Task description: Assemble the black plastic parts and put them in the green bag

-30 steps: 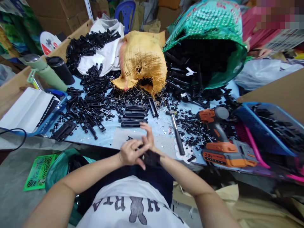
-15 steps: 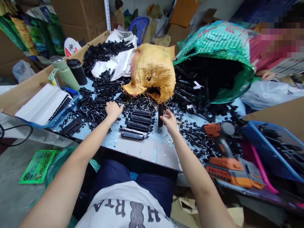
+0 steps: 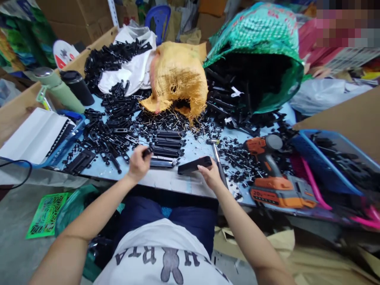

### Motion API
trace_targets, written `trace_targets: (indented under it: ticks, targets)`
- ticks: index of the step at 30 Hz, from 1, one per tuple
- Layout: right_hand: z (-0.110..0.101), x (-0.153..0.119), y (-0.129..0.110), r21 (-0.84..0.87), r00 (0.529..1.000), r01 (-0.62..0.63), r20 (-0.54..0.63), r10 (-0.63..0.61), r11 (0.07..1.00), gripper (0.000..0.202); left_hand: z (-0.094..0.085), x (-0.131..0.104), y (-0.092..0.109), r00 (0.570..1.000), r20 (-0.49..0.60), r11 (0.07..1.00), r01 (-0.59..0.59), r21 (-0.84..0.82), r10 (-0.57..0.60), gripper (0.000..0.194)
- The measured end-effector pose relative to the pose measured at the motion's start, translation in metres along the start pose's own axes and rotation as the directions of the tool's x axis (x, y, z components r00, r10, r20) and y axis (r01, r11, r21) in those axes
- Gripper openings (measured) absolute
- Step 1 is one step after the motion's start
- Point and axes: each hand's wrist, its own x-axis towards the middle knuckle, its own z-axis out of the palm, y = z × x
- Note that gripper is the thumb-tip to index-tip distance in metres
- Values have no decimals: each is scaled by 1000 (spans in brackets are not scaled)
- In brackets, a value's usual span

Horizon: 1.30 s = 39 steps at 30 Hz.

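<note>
My right hand [image 3: 210, 175] is closed on one end of a long black plastic bar [image 3: 192, 166], held nearly level just over the front of the table. Closed as well, my left hand [image 3: 139, 165] grips a small black plastic piece [image 3: 147, 152] whose exact kind is hard to make out. Between and beyond my hands lie several black clamp-ended bars [image 3: 168, 151] side by side. Left of them spreads a heap of flat black parts [image 3: 111, 136]. A hammer [image 3: 219, 160] rests right behind my right hand, its head away from me.
An orange cordless drill [image 3: 273, 174] stands at the right among loose screws. Beyond it sits a blue basket [image 3: 332, 172] of black parts. A yellow sack [image 3: 179, 75] and a green sack [image 3: 258, 51] occupy the back. Bottles [image 3: 57, 89] and a tray [image 3: 63, 146] are at left.
My left hand has come back from the parts heap with a small black piece. My right hand has brought the black bar nearer and turned it from upright to nearly level, uncovering the hammer.
</note>
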Motion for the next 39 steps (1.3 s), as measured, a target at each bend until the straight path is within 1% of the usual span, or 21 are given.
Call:
trace_targets:
  ticks: [1, 2, 4, 5, 6, 7, 8, 11, 13, 14, 15, 16, 18, 20, 22, 24, 27, 29, 32, 35, 39]
  targets:
    - [1, 1, 0, 17, 1000, -25, 4, 25, 1000, 46, 1, -14, 14, 988, 142, 998, -49, -29, 53, 34]
    - [-1, 1, -1, 8, 999, -46, 11, 46, 999, 47, 1, -27, 25, 939, 330, 995, -90, -52, 102, 34]
    - [-10, 1, -7, -126, 997, -55, 39, 61, 991, 49, 3, -48, 39, 759, 624, 982, -171, -82, 185, 36]
    - [-17, 0, -11, -254, 996, -32, 69, 51, 967, 49, 5, -55, 41, 667, 714, 973, -214, -89, 212, 36]
    - [-24, -1, -15, -401, 993, 16, 111, 31, 916, 49, 7, -59, 41, 606, 762, 964, -254, -85, 227, 35]
    - [-31, -2, -19, -540, 986, 92, 167, 0, 836, 49, 10, -61, 38, 575, 786, 956, -285, -68, 227, 34]
    - [-35, -3, -23, -652, 971, 187, 237, -37, 734, 50, 14, -62, 34, 564, 797, 951, -306, -41, 216, 34]
    - [-32, -5, -26, -768, 864, 489, 491, -110, 413, 63, 26, -56, 22, 602, 788, 951, -300, 74, 129, 35]
    - [-18, -6, -22, -720, 773, 622, 628, -93, 308, 58, 31, -52, 20, 630, 771, 959, -265, 103, 91, 35]
    - [-9, -6, -19, -696, 747, 650, 659, -87, 306, 52, 32, -50, 21, 647, 758, 969, -230, 93, 80, 35]
    - [0, -8, -16, -686, 750, 644, 653, -105, 340, 47, 33, -49, 23, 671, 739, 983, -171, 66, 67, 35]
    - [10, -9, -14, -682, 781, 607, 608, -145, 408, 43, 33, -49, 27, 696, 716, 996, -92, 14, 55, 36]
    - [28, -14, -10, -626, 874, 466, 438, -213, 625, 43, 33, -48, 39, 745, 667, 987, 90, -133, 22, 37]
    - [44, -19, -9, -453, 946, 284, 276, -170, 845, 46, 32, -46, 52, 791, 610, 936, 239, -257, -35, 37]
    - [53, -22, -12, -274, 967, 126, 247, -57, 953, 49, 30, -42, 63, 830, 548, 900, 313, -304, -103, 38]
    - [54, -22, -17, -212, 956, 84, 292, -19, 974, 49, 27, -38, 70, 843, 517, 896, 335, -293, -146, 38]
    - [45, -19, -26, -279, 904, 265, 404, -138, 923, 45, 25, -37, 74, 832, 538, 920, 309, -242, -138, 36]
    - [43, -18, -31, -318, 872, 369, 444, -207, 873, 44, 27, -41, 79, 857, 497, 926, 289, -245, -136, 36]
    - [55, -25, -34, -317, 891, 395, 359, -276, 862, 45, 38, -49, 93, 942, 264, 918, 279, -283, -205, 36]
    - [72, -35, -35, -332, 895, 437, 251, -368, 836, 46, 45, -49, 104, 965, 60, 920, 263, -290, -257, 37]
    - [77, -40, -36, -349, 847, 529, 271, -457, 773, 48, 40, -37, 96, 986, 116, 929, 152, -338, -120, 34]
